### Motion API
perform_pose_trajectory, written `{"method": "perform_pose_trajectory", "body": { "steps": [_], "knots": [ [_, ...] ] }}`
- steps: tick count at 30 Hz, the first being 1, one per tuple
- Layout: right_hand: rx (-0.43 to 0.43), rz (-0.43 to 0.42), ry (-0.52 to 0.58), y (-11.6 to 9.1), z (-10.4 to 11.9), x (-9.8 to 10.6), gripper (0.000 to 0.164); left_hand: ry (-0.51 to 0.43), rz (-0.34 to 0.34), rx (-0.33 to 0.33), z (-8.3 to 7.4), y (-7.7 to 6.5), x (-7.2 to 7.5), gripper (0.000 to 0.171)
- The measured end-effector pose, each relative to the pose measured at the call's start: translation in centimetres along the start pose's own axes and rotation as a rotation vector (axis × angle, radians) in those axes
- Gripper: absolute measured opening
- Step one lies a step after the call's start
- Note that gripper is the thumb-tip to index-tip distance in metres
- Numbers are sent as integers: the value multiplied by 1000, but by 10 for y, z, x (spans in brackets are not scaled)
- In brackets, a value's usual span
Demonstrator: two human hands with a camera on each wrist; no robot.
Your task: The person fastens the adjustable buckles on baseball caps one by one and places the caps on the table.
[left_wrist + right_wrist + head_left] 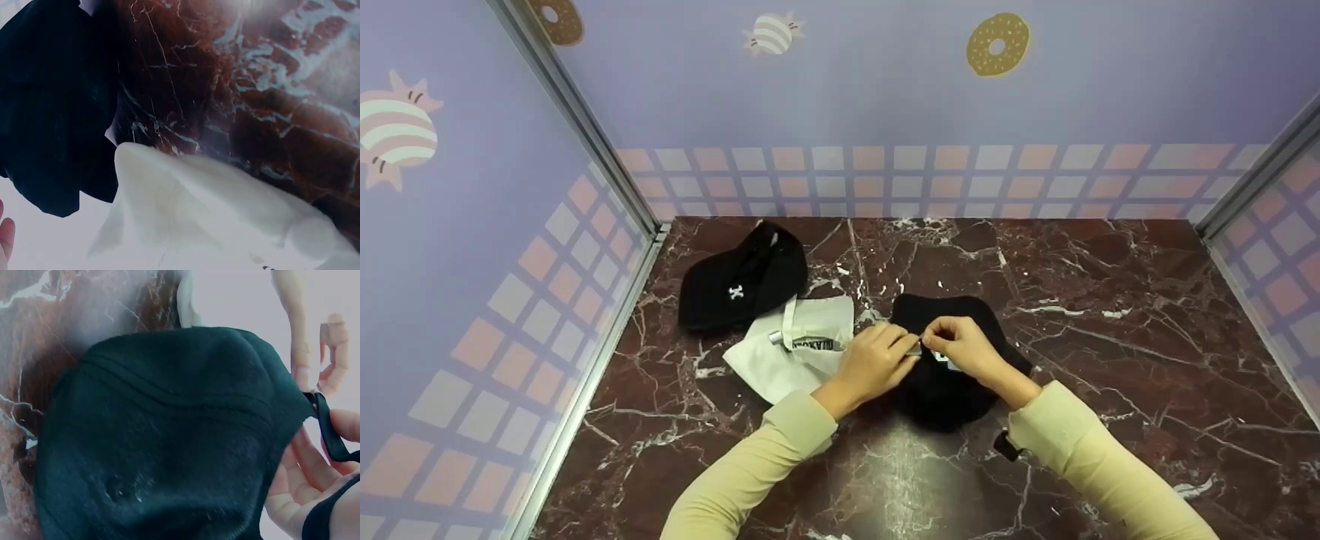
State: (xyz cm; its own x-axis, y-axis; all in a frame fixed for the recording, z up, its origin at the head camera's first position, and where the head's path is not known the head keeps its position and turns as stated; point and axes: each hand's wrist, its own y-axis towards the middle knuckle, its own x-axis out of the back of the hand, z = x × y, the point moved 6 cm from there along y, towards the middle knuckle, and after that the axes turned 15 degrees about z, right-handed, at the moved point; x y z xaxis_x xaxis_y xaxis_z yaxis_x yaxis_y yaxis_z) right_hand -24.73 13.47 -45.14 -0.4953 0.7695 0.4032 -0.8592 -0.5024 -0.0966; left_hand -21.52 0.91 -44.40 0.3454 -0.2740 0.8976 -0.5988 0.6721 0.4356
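Both hands meet at the back strap of a black cap (949,401) on the table. My left hand (877,358) pinches the strap end by a small light piece, probably the buckle. The strap (332,439) is black and narrow in the right wrist view, and my right hand (966,346) pinches its loose length. White lettering shows partly beneath the right hand. The crown of this black cap (163,433) fills much of the right wrist view. In the left wrist view only fingertips (5,236) appear at the left edge.
A cream cap (765,375) with a metal strap buckle (776,337) and dark lettering lies left of the left hand. Another black cap (720,300) with a small white emblem lies behind it. Patterned walls (922,90) enclose the marbled table (1110,300) at the back and sides.
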Motion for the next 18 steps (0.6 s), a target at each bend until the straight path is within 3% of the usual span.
{"method": "perform_pose_trajectory", "body": {
  "steps": [5, 9, 14, 18],
  "knots": [
    [7, -22, -4, -1, 0, -1, 8, -11, -1, 7, 0, 0, -2, 23],
    [-5, -19, -94, -2, 4, 4, 7, -13, -1, 14, 1, 0, -3, 23],
    [-35, 33, -209, -3, 4, 9, 7, -22, -13, 19, 2, 0, -1, 24],
    [-36, 75, -189, -2, 3, 8, 7, -36, -13, 24, 3, -1, -2, 24]
  ]
}}
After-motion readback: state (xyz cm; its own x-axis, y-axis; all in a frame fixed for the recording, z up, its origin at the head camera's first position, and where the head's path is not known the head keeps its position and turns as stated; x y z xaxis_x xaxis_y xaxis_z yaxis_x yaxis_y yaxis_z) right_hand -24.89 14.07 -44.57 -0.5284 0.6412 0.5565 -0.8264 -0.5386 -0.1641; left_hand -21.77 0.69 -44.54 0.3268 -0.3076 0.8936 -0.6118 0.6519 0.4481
